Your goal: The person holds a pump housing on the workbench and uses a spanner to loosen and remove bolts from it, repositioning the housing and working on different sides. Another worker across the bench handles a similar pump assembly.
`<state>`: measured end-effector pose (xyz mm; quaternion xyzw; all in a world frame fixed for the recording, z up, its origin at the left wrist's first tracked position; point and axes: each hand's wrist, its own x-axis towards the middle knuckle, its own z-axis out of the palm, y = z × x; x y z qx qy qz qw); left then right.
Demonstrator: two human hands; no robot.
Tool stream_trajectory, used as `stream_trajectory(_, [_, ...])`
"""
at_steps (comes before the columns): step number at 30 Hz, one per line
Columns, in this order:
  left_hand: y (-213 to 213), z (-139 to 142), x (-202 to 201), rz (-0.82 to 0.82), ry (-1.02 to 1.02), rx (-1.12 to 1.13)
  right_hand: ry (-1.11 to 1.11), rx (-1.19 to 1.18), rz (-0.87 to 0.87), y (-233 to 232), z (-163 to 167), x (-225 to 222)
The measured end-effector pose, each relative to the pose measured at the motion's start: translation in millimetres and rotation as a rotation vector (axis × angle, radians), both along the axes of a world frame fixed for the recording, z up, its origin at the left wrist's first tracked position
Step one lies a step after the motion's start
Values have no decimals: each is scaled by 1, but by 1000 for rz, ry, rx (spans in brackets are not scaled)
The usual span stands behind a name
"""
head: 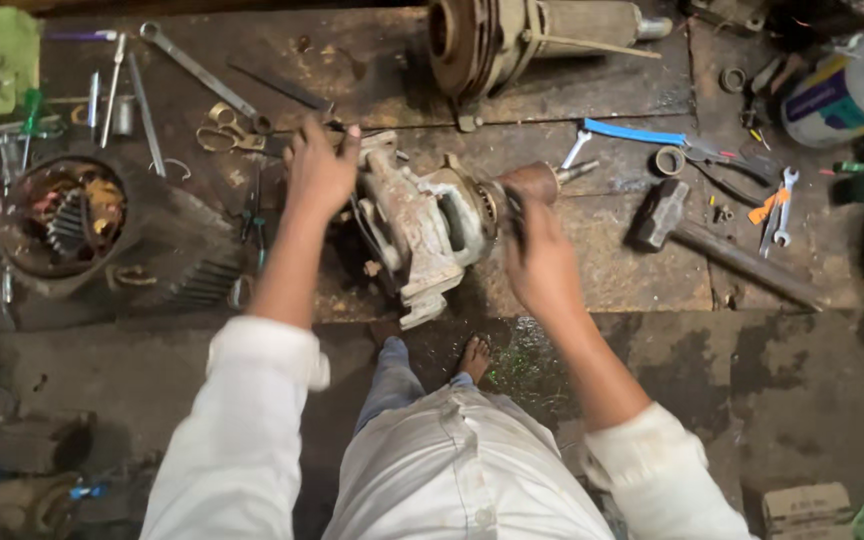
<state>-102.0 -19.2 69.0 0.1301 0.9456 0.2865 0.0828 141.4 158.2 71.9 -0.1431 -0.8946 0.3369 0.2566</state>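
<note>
You are looking at a dim, warm-toned scene, brightest across the middle of the worktop (612,270) and falling off into deep shadow at the lower left and right edges. Your white sleeves (242,440) catch the most light and look slightly washed out. Fine detail is soft and smeared throughout, and your right hand (540,262) shows slight motion blur.

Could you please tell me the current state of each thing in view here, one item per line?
Left hand: gripping the rear of the pump housing.
Right hand: closed around the shaft end.
Pump housing: lying on its side, rusty, partly dismantled.
Motor stator: opened, windings exposed.
Hammer: lying flat, unheld.
Scissors: lying on the board, unheld.
Blue-handled pliers: lying flat, unheld.
</note>
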Motion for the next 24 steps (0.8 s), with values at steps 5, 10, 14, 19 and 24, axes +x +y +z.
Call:
stream_trajectory(5, [-6,30,87,-445,325,188,-377,-197,32,-7,7,49])
stream_trajectory(10, [11,48,103,-858,191,102,-320,124,117,-14,9,41])
stream_trajectory(14, [16,43,97,-918,105,20,-393,300,93,-20,21,37])
stream_trajectory(19, [15,33,94,-942,160,63,-475,474,33,-26,29,35])
stream_trajectory(24, [17,28,91,-952,148,-24,-561,496,61,-29,24,25])
